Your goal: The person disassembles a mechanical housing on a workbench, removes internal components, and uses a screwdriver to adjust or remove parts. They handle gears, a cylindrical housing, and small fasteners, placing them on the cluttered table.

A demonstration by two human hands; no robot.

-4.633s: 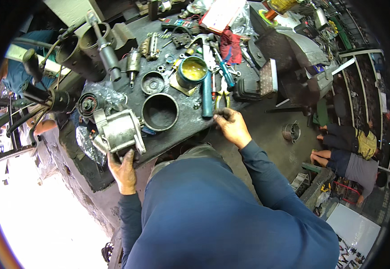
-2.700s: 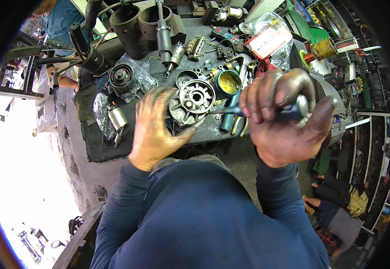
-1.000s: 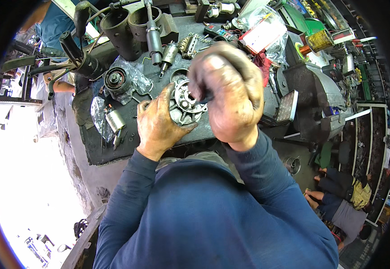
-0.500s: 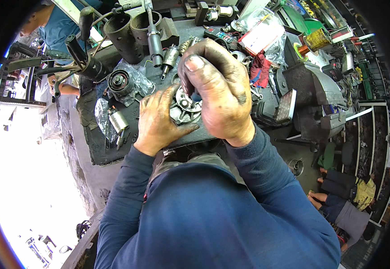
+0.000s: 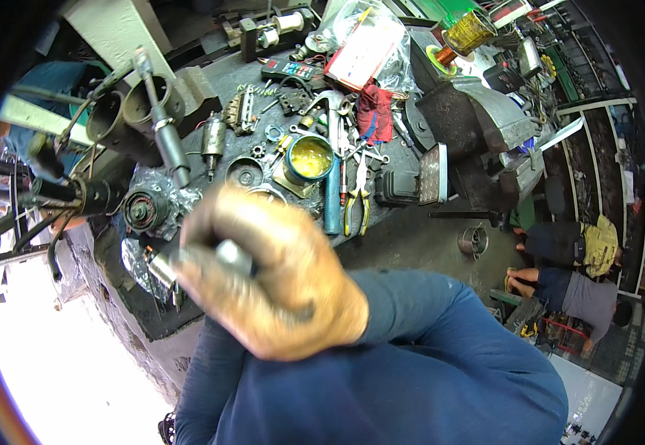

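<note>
The right hand [image 5: 278, 278] is clenched around a tool [image 5: 235, 256], whose round grey end comes out of the fist. Compared with half a second ago, this fist has passed leftward and now covers the left hand, which was lying on the housing [image 5: 268, 194]; its grip I am not able to judge, because only the left sleeve [image 5: 207, 378] shows. Of the housing, a bright rim appears behind the fist, near the front edge of the table [image 5: 222, 78]. The pot [image 5: 290, 170], hammer [image 5: 333, 199] and pliers [image 5: 360, 185] have come into sight again. For the work, this means that any contact of tool and housing is hidden.
</note>
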